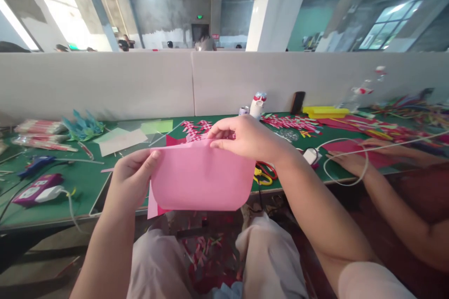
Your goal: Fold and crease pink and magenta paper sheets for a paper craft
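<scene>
A pink paper sheet [203, 180] with rounded lower corners hangs in front of me, above the table's front edge. My left hand [135, 173] pinches its upper left corner between thumb and fingers. At the middle of the top edge, my right hand [242, 138] grips the paper with thumb and fingertips. Behind the sheet, darker red and pink paper [153, 205] peeks out at the lower left. Yellow and red scissors [263, 175] lie just right of the sheet, partly hidden.
A blue glue gun [37, 166], a purple power strip [38, 190] and pale papers [121, 141] lie left. A white bottle [257, 105] stands behind. At right, another person's hands [351, 161] rest on red paper, near a white cable [326, 163].
</scene>
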`<action>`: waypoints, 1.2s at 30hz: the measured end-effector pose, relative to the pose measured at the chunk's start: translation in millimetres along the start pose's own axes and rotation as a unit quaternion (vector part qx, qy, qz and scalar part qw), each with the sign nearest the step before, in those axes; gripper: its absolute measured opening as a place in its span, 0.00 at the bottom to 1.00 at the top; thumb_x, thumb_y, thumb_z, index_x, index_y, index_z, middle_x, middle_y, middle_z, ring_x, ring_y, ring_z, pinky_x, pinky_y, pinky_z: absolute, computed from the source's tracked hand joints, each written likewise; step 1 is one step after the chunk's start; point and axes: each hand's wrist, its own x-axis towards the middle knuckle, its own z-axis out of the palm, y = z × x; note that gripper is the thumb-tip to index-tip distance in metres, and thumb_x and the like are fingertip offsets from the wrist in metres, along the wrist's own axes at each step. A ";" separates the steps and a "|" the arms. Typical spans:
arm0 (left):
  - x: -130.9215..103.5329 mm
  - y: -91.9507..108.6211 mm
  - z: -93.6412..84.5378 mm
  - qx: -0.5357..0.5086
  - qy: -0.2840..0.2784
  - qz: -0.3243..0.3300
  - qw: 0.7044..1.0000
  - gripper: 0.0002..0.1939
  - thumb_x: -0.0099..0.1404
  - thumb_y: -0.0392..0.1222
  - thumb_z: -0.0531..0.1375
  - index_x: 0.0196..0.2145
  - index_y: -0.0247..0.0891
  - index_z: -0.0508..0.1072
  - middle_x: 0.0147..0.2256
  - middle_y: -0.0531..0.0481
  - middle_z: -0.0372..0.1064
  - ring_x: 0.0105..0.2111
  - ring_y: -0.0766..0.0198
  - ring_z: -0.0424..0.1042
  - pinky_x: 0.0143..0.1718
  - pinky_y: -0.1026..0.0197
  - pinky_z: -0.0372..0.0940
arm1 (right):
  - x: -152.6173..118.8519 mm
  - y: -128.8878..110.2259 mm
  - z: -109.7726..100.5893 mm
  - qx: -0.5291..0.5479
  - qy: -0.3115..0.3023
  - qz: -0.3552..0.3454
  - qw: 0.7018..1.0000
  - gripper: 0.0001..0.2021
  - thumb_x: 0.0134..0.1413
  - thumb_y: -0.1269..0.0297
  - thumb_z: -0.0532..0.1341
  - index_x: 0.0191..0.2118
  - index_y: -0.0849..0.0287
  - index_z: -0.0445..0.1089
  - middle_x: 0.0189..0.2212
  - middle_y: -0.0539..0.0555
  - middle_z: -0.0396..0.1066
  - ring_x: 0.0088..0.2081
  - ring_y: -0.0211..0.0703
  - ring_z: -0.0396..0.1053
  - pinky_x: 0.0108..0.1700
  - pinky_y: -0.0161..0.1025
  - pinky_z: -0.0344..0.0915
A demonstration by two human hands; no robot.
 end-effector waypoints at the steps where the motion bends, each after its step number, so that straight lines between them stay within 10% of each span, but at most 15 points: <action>1: -0.4 0.6 2.1 -0.045 -0.014 -0.046 0.998 0.19 0.57 0.58 0.62 0.24 0.37 0.72 0.20 0.54 0.62 0.19 0.70 0.59 0.19 0.66 0.56 | 1.3 3.5 1.0 0.011 -0.018 0.007 1.000 0.07 0.54 0.66 0.62 0.38 0.60 0.75 0.33 0.51 0.76 0.34 0.37 0.72 0.37 0.34 0.63; 9: -1.9 -26.5 20.6 -0.157 -0.066 -0.282 0.944 0.17 0.52 0.55 0.65 0.26 0.37 0.71 0.18 0.53 0.66 0.17 0.65 0.65 0.18 0.63 0.62 | 9.5 44.9 21.4 0.067 -0.149 0.044 0.986 0.07 0.50 0.66 0.64 0.35 0.63 0.76 0.29 0.51 0.75 0.30 0.36 0.70 0.33 0.32 0.62; 20: -1.8 -109.3 32.9 -0.001 -0.114 -0.148 0.982 0.18 0.59 0.55 0.61 0.28 0.36 0.74 0.21 0.54 0.62 0.22 0.69 0.59 0.23 0.66 0.57 | -3.0 106.5 76.5 0.046 -0.138 0.140 0.979 0.02 0.46 0.70 0.64 0.29 0.61 0.75 0.28 0.51 0.76 0.31 0.37 0.72 0.33 0.32 0.62; 36: -0.5 -145.7 27.7 0.033 -0.093 -0.170 0.981 0.14 0.60 0.51 0.60 0.33 0.37 0.76 0.26 0.52 0.69 0.26 0.66 0.65 0.27 0.66 0.60 | -26.9 157.3 102.5 0.118 -0.114 0.193 0.967 0.05 0.49 0.67 0.63 0.32 0.62 0.73 0.29 0.53 0.76 0.32 0.38 0.72 0.36 0.34 0.64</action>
